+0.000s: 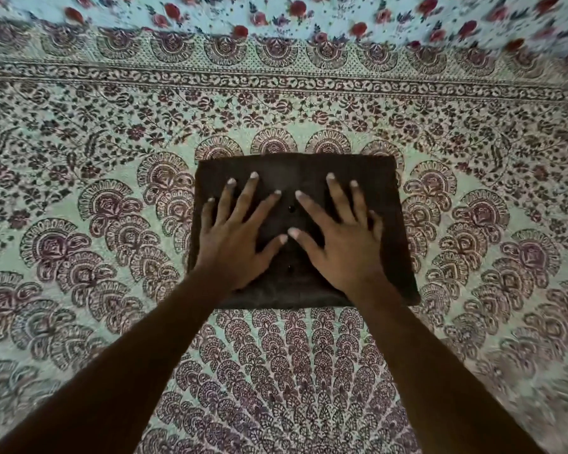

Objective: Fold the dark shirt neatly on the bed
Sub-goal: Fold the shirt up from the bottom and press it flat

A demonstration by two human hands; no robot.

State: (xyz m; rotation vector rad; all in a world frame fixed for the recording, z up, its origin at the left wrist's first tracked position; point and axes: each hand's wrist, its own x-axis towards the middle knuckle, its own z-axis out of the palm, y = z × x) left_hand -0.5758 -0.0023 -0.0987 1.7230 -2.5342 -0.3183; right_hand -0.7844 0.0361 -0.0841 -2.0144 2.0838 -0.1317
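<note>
Already the dark shirt (pixel 304 172) lies folded into a compact rectangle in the middle of the bed, on the patterned bedspread (pixel 79 191) printed in pale green and maroon. Both hands lie flat on top of it, fingers straight and spread, gripping nothing: the left hand (pixel 235 239) on the left half, the right hand (pixel 340 239) on the right half (thumb tips nearly meeting above two small dark buttons). A floral cloth (pixel 341 14) runs along the far edge.
</note>
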